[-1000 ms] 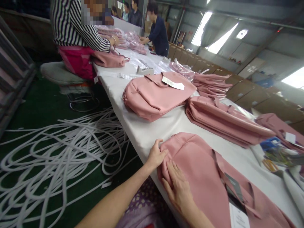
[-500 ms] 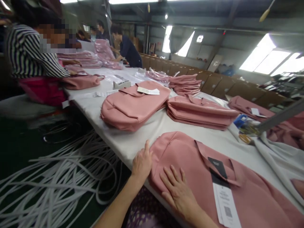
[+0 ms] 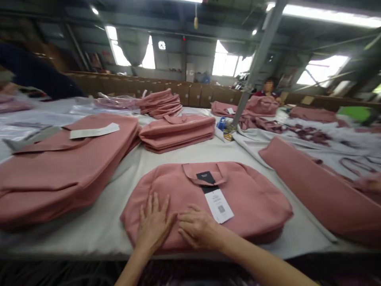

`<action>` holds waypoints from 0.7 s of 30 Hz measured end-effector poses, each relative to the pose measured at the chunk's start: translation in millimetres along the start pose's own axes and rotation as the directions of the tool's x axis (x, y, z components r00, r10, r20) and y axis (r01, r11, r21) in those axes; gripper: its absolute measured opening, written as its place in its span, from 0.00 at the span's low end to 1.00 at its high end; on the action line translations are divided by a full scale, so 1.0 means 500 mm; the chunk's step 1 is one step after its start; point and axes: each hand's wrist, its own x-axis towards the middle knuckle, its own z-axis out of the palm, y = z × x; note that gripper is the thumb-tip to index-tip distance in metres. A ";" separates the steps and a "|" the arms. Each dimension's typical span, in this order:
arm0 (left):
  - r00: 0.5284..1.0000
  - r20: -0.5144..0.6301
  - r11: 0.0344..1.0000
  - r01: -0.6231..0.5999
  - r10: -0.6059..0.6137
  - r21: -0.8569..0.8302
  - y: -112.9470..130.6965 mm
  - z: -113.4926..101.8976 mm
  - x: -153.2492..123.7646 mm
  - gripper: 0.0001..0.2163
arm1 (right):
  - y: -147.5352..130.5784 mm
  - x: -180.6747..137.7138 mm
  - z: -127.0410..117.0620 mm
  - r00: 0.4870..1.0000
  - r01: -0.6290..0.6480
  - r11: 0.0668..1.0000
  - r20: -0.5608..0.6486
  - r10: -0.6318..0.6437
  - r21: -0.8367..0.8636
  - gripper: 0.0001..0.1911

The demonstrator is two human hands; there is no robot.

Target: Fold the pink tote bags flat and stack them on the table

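Note:
A pink bag (image 3: 253, 198) lies flat on the white-covered table in front of me. Its short handles (image 3: 222, 174) loop over a black tag (image 3: 205, 177) and a white label (image 3: 220, 206). On the left part of the bag my left hand (image 3: 154, 222) rests flat, fingers spread. Just right of it, my right hand (image 3: 199, 226) touches the bag's lower front with curled fingers held together. Whatever those fingers hold, if anything, is hidden.
Pink bags (image 3: 59, 171) with a white tag lie to the left. Behind are a folded bag stack (image 3: 178, 133) and a pile (image 3: 160, 103). A metal post (image 3: 256, 59) rises at the back, near scissors (image 3: 228, 137). Another pink bag (image 3: 315, 186) lies right.
My view has swung right, so the bag sits in the middle. My right hand has gone from flat to curled, and my left hand now lies flat on the bag instead of at its edge.

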 end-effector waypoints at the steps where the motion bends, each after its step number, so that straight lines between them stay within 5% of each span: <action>1: 1.000 -0.004 0.999 -0.005 0.005 0.039 0.002 0.001 0.000 0.30 | 0.014 -0.018 -0.036 0.997 -0.054 0.997 -0.050 0.052 -0.048 0.12; 4: 1.000 -0.014 0.988 -0.004 0.007 0.157 0.010 0.005 -0.001 0.34 | 0.080 -0.092 -0.154 0.946 -0.306 0.932 -0.170 0.275 -0.196 0.15; 8: 0.999 0.006 0.972 -0.049 0.049 0.229 0.015 0.015 -0.005 0.37 | 0.185 -0.223 -0.270 0.747 -0.636 0.633 -0.146 0.649 -0.441 0.25; 11: 0.998 -0.008 0.978 -0.053 0.056 0.201 0.016 0.018 -0.008 0.37 | 0.232 -0.311 -0.275 0.548 -0.731 0.430 -0.081 0.832 -0.531 0.30; 13: 0.998 -0.017 0.985 -0.056 0.060 0.161 0.016 0.017 -0.009 0.36 | 0.243 -0.355 -0.244 0.475 -0.758 0.376 -0.055 0.878 -0.533 0.33; 16: 0.998 0.014 0.989 -0.069 0.068 0.132 0.015 0.016 -0.007 0.36 | 0.244 -0.402 -0.183 0.475 -0.775 0.353 -0.117 0.872 -0.524 0.33; 21: 0.999 0.033 0.991 -0.045 0.041 0.123 0.010 0.023 -0.001 0.35 | 0.258 -0.444 -0.133 0.562 -0.772 0.374 -0.277 0.779 -0.513 0.28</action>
